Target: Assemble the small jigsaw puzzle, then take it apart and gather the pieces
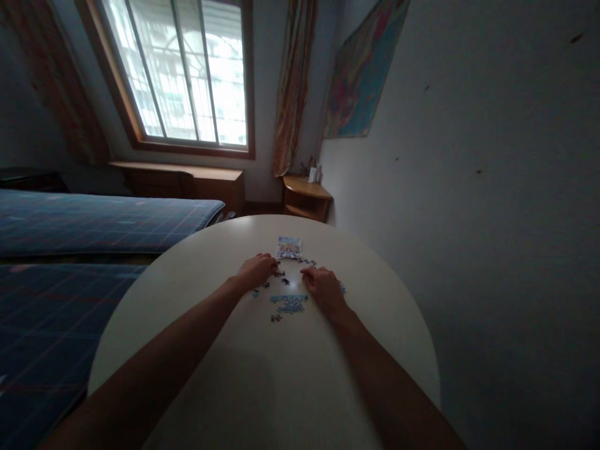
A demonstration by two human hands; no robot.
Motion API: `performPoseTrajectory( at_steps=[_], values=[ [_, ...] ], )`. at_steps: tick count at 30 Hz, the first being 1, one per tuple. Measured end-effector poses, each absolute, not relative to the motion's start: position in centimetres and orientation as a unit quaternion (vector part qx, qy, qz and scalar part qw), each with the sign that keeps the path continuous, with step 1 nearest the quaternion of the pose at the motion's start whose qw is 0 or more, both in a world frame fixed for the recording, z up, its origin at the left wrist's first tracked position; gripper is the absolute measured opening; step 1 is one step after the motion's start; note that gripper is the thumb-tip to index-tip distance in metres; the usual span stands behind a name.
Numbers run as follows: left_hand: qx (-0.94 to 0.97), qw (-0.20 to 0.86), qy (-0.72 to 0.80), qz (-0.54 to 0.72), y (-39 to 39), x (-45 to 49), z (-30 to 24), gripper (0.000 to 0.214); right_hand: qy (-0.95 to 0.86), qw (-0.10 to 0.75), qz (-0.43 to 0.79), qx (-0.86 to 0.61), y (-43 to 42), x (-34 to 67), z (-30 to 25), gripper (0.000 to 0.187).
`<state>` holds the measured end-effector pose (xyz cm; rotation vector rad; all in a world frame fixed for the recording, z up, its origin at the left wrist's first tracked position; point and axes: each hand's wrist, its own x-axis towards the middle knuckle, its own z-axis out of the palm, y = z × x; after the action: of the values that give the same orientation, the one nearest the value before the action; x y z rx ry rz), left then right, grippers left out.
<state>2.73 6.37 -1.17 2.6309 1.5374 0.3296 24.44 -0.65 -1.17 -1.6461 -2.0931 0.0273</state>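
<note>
My left hand (259,270) reaches over the loose jigsaw pieces left of the middle. Its fingers are closed, with a small dark jigsaw piece (278,264) at the tips. To the right, my right hand (324,287) hovers low with fingers curled together; whatever lies between them is too small to make out. Below and between the hands is a joined blue-and-white section of puzzle (290,304). A lone dark piece (285,282) lies above it, and a couple of pieces (276,318) sit below. A picture sheet or packet (289,247) lies beyond my hands.
All this is on a round white table (225,381). More loose pieces (308,262) are scattered near the packet and beside my right hand. A bed with a blue checked cover (94,225) stands on the left, a white wall (469,250) on the right, a corner shelf (307,187) behind.
</note>
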Motion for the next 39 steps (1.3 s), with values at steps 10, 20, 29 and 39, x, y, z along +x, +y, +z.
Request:
performPoseTrajectory(
  at_steps=[10,20,29,39],
  values=[
    [0.827,0.081,0.534,0.153,4.9,0.8,-2.0,0.016,-0.757,0.288,0.036,-0.585,-0.7,24.7,-2.3,0.018],
    [0.771,0.271,0.506,0.274,2.6,1.5,-0.9,0.020,-0.774,0.344,0.040,-0.531,-1.9,24.3,-1.2,0.016],
    [0.715,0.424,0.465,0.304,1.6,2.9,-0.4,0.033,-0.791,0.378,0.066,-0.477,-3.0,22.3,-0.4,0.016],
    [0.711,0.485,0.454,0.233,1.3,1.9,-0.5,0.027,-0.820,0.367,0.096,-0.429,-2.6,22.4,-1.1,0.013]
  ],
)
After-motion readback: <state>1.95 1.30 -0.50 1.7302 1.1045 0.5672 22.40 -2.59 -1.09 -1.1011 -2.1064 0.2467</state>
